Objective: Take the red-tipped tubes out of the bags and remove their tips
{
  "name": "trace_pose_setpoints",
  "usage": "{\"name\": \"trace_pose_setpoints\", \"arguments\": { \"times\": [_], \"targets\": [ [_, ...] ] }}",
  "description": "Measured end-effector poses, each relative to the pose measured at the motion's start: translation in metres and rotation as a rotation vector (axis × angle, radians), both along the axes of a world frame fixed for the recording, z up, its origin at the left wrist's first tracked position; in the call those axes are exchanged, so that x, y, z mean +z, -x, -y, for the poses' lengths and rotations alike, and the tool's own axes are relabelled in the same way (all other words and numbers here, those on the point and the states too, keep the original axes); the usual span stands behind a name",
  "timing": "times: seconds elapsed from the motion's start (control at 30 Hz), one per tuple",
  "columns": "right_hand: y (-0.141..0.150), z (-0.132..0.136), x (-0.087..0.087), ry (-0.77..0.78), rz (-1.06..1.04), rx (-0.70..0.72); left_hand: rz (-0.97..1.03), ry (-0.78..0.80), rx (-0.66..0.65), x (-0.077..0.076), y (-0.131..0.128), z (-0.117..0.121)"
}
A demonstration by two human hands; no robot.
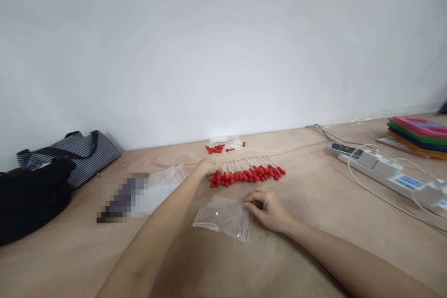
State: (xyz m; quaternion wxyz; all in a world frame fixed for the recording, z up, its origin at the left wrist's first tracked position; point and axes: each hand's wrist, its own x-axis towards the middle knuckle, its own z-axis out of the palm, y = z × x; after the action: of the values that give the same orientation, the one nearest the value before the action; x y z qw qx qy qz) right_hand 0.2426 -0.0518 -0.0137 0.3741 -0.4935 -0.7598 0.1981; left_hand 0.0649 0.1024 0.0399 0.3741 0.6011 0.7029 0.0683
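Touches left end of row of thin white sticks with red tips [240,176] with left hand [206,166], nearer; cannot tell finger closure. Extends rightward, sticks lengthwise away from body. Curls right hand [268,209] at red-striped clear plastic bag [223,214], pinch unclear.

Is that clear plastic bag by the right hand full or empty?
Empty: the clear plastic bag with a red line lies flat, only tabletop showing through.

At the left of the picture there are a striped bag [87,156] and a black bag [35,195], and at the right a white power strip [391,172] and colourful stacked folders [419,136].
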Motion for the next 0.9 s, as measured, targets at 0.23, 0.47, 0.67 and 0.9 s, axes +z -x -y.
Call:
{"name": "trace_pose_setpoints", "arguments": {
  "times": [0.23,0.47,0.67,0.9],
  "targets": [
    [0.000,0.000,0.000,0.011,0.004,0.020,-0.012,-0.060,0.018,-0.005,0.018,0.004],
    [0.000,0.001,0.000,0.021,0.002,0.036,0.078,-0.130,0.026,-0.007,0.022,0.018],
    [0.000,0.000,-0.001,0.020,0.003,0.033,0.075,-0.190,-0.003,-0.014,0.011,0.019],
    [0.000,-0.001,-0.002,0.013,0.005,0.037,0.007,-0.278,-0.079,-0.012,0.013,0.023]
  ]
}}
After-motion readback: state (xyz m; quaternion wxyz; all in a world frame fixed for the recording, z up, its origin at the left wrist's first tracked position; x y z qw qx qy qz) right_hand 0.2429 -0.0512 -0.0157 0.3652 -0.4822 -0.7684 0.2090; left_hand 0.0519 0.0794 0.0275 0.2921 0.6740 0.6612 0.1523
